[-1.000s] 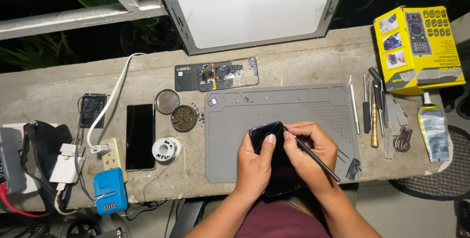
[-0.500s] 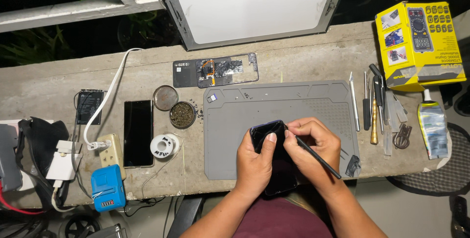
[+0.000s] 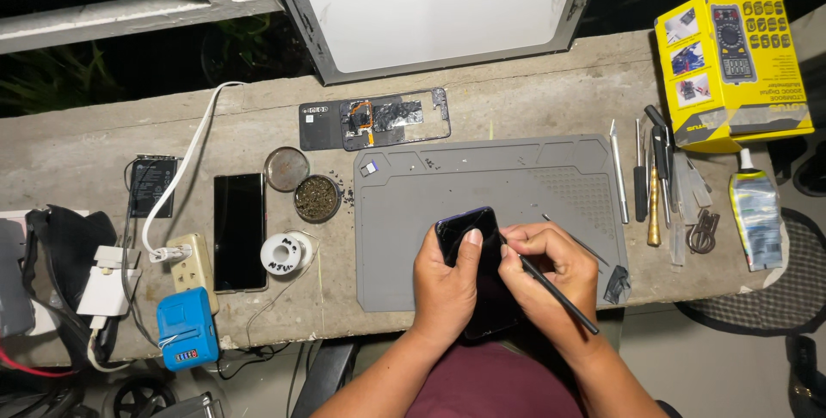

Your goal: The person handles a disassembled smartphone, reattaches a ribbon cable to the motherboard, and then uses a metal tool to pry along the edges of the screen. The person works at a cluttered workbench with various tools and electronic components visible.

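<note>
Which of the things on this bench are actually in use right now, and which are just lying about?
In use:
- dark phone, gripped by the left hand
- thin black tool, held in the right hand against the phone
- grey work mat beneath both

Lying about:
- stripped phone frame
- second phone
- solder spool
- row of hand tools
- yellow box

Concrete tabletop (image 3: 516, 100) w/ grey work mat (image 3: 516, 177) in the middle. Behind the mat: stripped phone frame (image 3: 375, 122), white panel (image 3: 430, 1) leaning up. Left: two round tins (image 3: 301, 184), solder spool (image 3: 286, 254), dark phone (image 3: 239, 230) face up, blue box (image 3: 186, 329), white cable (image 3: 185, 169). Right: row of hand tools (image 3: 650, 179), yellow box (image 3: 731, 65), glue tube (image 3: 757, 212).
</note>
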